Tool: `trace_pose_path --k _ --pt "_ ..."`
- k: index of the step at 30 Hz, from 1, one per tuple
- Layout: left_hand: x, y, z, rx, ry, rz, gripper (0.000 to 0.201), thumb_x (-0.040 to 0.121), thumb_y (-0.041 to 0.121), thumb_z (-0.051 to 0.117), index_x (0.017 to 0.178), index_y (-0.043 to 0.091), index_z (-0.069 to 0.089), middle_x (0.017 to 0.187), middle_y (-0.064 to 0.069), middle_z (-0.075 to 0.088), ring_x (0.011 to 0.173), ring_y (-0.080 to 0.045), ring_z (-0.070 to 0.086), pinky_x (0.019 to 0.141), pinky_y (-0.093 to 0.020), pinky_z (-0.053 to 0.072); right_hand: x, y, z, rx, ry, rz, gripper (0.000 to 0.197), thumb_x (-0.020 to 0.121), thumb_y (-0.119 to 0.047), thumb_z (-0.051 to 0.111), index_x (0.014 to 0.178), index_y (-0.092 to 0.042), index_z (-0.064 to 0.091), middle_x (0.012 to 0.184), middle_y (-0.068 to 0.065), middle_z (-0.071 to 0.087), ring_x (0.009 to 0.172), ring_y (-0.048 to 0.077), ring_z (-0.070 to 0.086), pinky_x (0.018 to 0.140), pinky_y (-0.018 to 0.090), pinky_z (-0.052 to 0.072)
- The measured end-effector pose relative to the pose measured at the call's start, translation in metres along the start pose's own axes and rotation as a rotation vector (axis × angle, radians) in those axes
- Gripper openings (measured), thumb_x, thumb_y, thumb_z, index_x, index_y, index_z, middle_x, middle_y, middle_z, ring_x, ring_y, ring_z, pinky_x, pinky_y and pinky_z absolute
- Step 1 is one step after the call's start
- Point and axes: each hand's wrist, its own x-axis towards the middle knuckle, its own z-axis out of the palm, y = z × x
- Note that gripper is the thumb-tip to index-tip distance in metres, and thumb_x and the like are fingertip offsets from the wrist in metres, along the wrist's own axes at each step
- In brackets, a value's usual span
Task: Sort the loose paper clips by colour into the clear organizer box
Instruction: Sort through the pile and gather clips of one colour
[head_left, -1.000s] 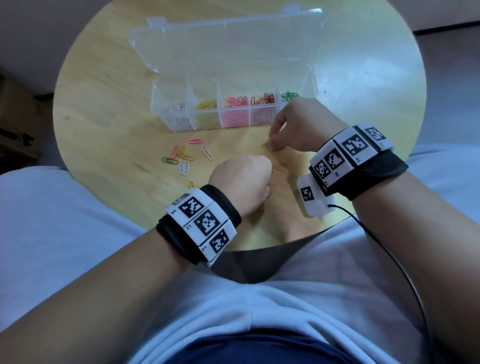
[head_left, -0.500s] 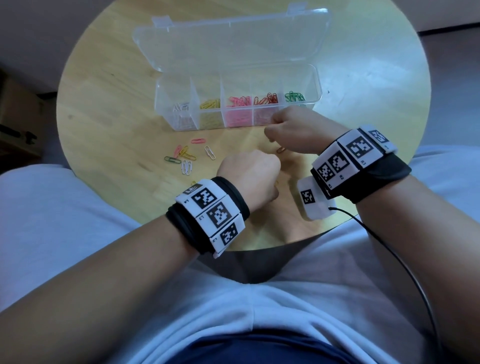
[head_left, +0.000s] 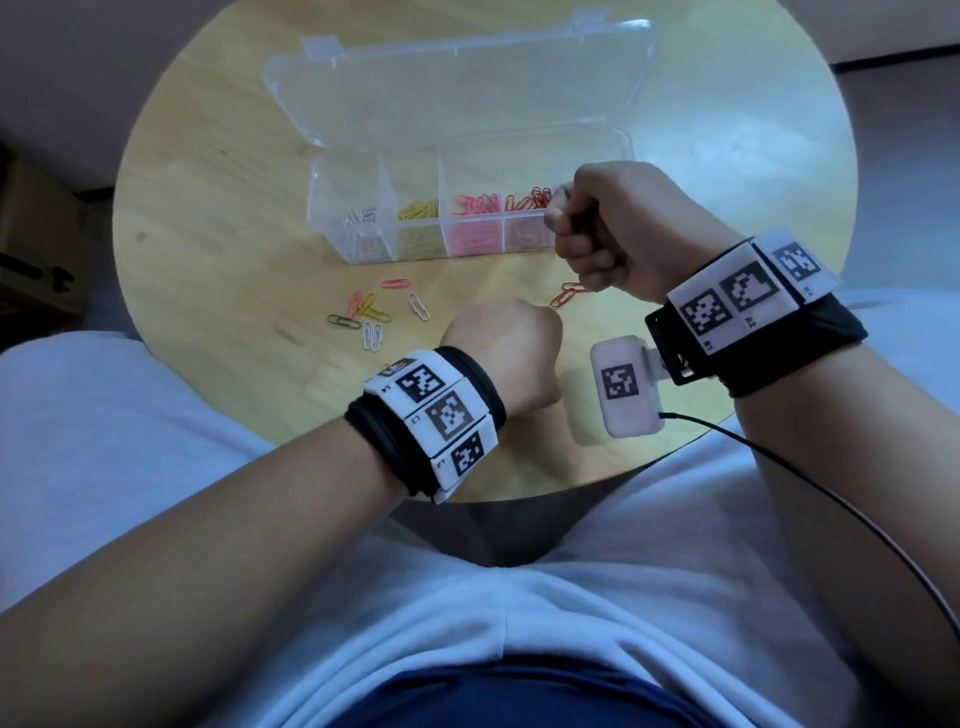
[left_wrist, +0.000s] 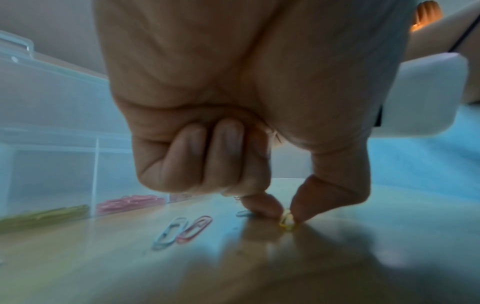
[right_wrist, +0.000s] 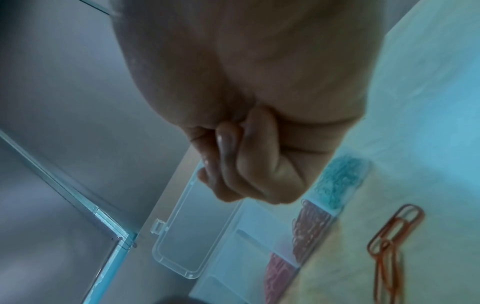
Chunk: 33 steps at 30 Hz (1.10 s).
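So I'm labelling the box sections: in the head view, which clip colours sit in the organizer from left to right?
In the organizer box: white clips → yellow clips → pink clips → red clips; the right hand covers the last section.

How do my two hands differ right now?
The left hand is low at the table, pinching a yellow clip; the right hand is raised by the organizer box, fist closed, contents hidden. Left works near me, right farther away. Both have curled fingers.
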Motion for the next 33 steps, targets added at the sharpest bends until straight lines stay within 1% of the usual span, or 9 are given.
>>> trace_pose_path --k 7,12,16,19,22,24,29,31,33 --pt "0.005 -0.007 0.001 -0.101 -0.063 -0.001 0.025 0.088 0.025 0.052 0.068 0.015 0.041 0.07 -0.002 0.045 0.059 -0.017 0.042 0.046 -0.026 0.027 -0.004 -0.002 -0.002 -0.143 0.047 0.056 0.021 0.082 -0.011 0.032 0.064 -0.018 0.04 0.05 -0.004 0.02 0.045 0.013 0.01 0.044 0.023 0.008" --pt "0.007 -0.02 -0.003 -0.411 -0.127 -0.039 0.03 0.093 0.018 0.039 0.063 0.015 0.041 0.07 -0.002 0.046 0.076 -0.025 0.047 0.058 -0.032 0.029 -0.006 0.002 -0.007 -0.207 0.058 0.016 0.017 0.08 -0.012 0.036 0.066 -0.017 0.044 0.05 -0.005 0.022 0.043 0.012 0.014 0.041 0.02 0.011" --pt "0.006 -0.036 -0.01 -0.674 -0.108 -0.137 0.037 0.099 0.015 0.037 0.062 0.017 0.043 0.063 0.002 0.046 0.066 -0.021 0.046 0.054 -0.023 0.036 -0.008 0.004 -0.01 -0.195 0.038 -0.004 0.017 0.081 -0.014 0.035 0.068 -0.016 0.045 0.048 -0.006 0.023 0.041 0.011 0.015 0.039 0.018 0.013" --pt "-0.003 -0.052 -0.016 -1.122 -0.084 -0.166 0.024 0.085 0.009 0.038 0.061 0.013 0.039 0.048 -0.005 0.046 0.047 -0.019 0.044 0.045 -0.025 0.028 -0.008 0.004 -0.007 -0.163 0.052 -0.001 0.019 0.083 -0.013 0.036 0.067 -0.016 0.045 0.046 -0.007 0.024 0.04 0.01 0.015 0.039 0.018 0.013" --pt "-0.015 -0.069 -0.026 -1.437 -0.026 -0.166 0.013 0.072 0.007 0.032 0.061 0.014 0.034 0.053 -0.02 0.057 0.04 -0.017 0.019 0.045 -0.024 0.014 -0.007 0.003 0.002 -0.171 0.058 0.033 0.023 0.086 -0.013 0.035 0.065 -0.016 0.044 0.045 -0.007 0.023 0.038 0.01 0.015 0.039 0.017 0.012" --pt "-0.017 -0.077 -0.03 -1.531 0.003 -0.156 0.014 0.067 0.003 0.03 0.06 0.015 0.032 0.053 -0.018 0.056 0.042 -0.016 0.013 0.045 -0.027 0.011 -0.008 0.002 0.012 -0.222 0.062 0.053 0.024 0.086 -0.012 0.036 0.063 -0.016 0.043 0.044 -0.007 0.024 0.037 0.01 0.015 0.039 0.016 0.013" --pt "-0.014 -0.092 -0.042 -1.614 0.025 -0.121 0.027 0.064 -0.005 0.029 0.053 0.019 0.027 0.053 -0.004 0.036 0.044 -0.013 0.016 0.046 -0.024 0.01 -0.011 0.009 0.047 -0.441 0.006 0.038 0.022 0.085 -0.007 0.041 0.065 -0.011 0.05 0.05 0.0 0.033 0.037 0.013 0.023 0.042 0.018 0.021" --pt "-0.013 -0.095 -0.05 -1.674 0.041 -0.113 0.023 0.053 -0.003 0.032 0.057 0.02 0.027 0.055 -0.001 0.033 0.045 -0.012 0.016 0.045 -0.023 0.01 -0.01 0.011 0.06 -0.507 -0.043 0.026 0.023 0.085 -0.006 0.042 0.066 -0.01 0.052 0.054 0.002 0.035 0.039 0.015 0.028 0.041 0.02 0.025" --pt "-0.012 -0.096 -0.059 -1.692 0.074 -0.157 0.021 0.056 0.002 0.038 0.064 0.02 0.032 0.054 0.002 0.032 0.049 -0.012 0.015 0.047 -0.024 0.01 -0.009 0.009 0.067 -0.496 -0.052 0.019 0.022 0.086 -0.006 0.043 0.068 -0.01 0.054 0.057 0.003 0.037 0.043 0.016 0.029 0.043 0.021 0.026"
